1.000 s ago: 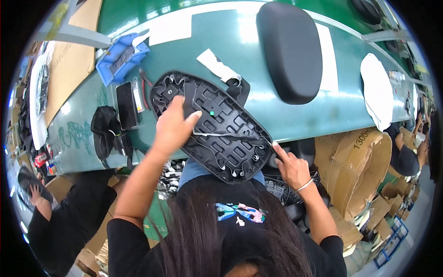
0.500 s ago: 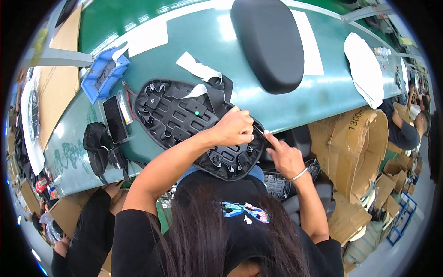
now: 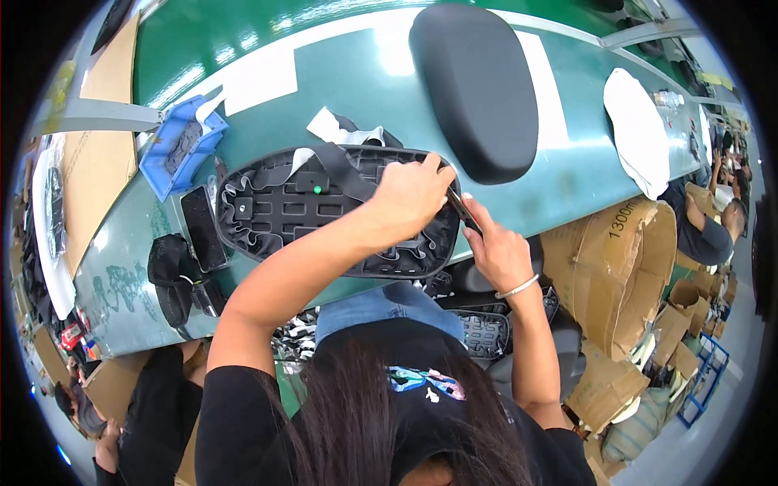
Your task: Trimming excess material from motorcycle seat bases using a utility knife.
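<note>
A black seat (image 3: 284, 209) lies with its ribbed plastic underside up at the bench's near edge, its cover gathered around the rim and a green dot on the base. A black strap (image 3: 339, 166) and white elastic cross it. My left hand (image 3: 409, 194) is closed at the seat's right end, fingertips at the cover's edge; what they pinch is hidden. In my right hand (image 3: 501, 255) is a slim dark hand tool (image 3: 465, 214), its tip at that same edge beside my left fingers. The tool's exact kind is not clear.
A finished black seat cushion (image 3: 478, 93) lies at the far side of the green bench (image 3: 356, 81). On the left are a blue bin (image 3: 182, 146), a phone (image 3: 203, 228) and a black pouch (image 3: 168, 279). Cardboard boxes (image 3: 600, 267) stand at right; another person sits at left.
The seat has turned so it lies more level across the bench and farther from my body. Both hands have moved up with its right end, and the tool now shows more fully.
</note>
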